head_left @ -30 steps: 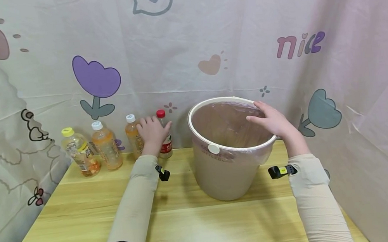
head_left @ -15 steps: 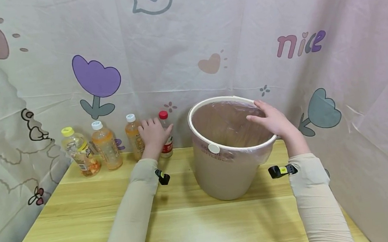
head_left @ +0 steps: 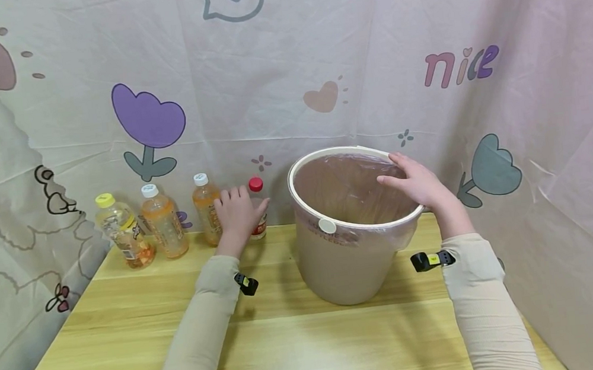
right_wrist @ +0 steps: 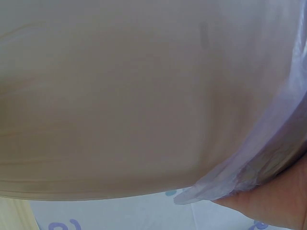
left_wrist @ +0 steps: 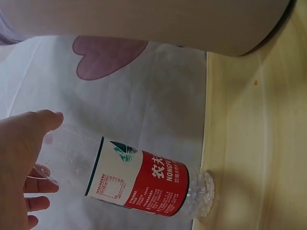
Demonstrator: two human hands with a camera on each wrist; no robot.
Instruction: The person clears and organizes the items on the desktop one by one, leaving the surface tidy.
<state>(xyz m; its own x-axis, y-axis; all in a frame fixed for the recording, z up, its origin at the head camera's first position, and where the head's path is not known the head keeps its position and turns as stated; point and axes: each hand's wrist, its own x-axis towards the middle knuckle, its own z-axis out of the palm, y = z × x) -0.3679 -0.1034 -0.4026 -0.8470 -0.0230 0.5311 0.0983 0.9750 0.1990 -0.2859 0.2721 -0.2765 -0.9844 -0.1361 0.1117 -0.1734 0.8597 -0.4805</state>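
Note:
A clear plastic water bottle with a red cap and red-and-white label stands at the back of the table, behind my left hand. In the left wrist view my left hand holds the bottle by its upper part, thumb on one side and fingers on the other. Its cap is hidden there. My right hand rests on the right rim of a beige bucket, its thumb stretched over the opening. A thin clear plastic bag lines the bucket, folded over the rim.
Left of my left hand stand an orange-tinted bottle with a white cap, a second such bottle and a yellow-capped bottle. A printed cloth hangs behind the wooden table.
The red cap has moved right and nearer to me, the bottle going with my left hand, which has drawn back slightly. My right hand and the bucket stay put.

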